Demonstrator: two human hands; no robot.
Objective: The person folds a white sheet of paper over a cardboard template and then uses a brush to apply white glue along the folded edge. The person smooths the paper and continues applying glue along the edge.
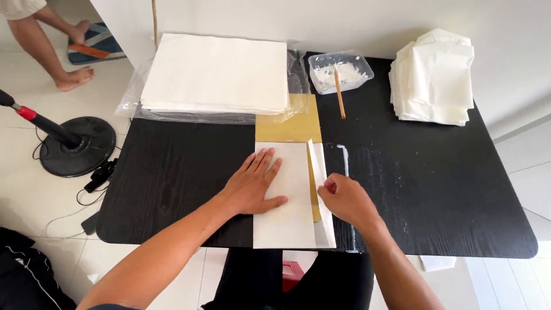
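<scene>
White paper sheet (287,195) lies flat at the near edge of the black table (172,172), over a tan cardboard template (287,125) that sticks out on its far side. The sheet's right edge is folded up into a narrow flap (319,172) — a strip of tan shows under the fold.

Left hand (252,185) lies palm down on the sheet, fingers spread and flat, gripping nothing, just pressing. Right hand (344,198) is curled at the flap's right edge, fingertips pinched on the paper edge.

Just right of the flap, a thin white glue smear (345,161) runs along the table, with white specks beyond it.

Far left — thick stack of white sheets (215,72) on clear plastic wrap (135,95). Far middle, clear plastic tub of white paste (340,71) with a wooden stick (340,95) leaning out of it. Far right, pile of folded white paper bags (433,77).

Off the table on the left, a black fan base (77,146) on the tiled floor, and another person's bare legs (49,46) at top left.
</scene>
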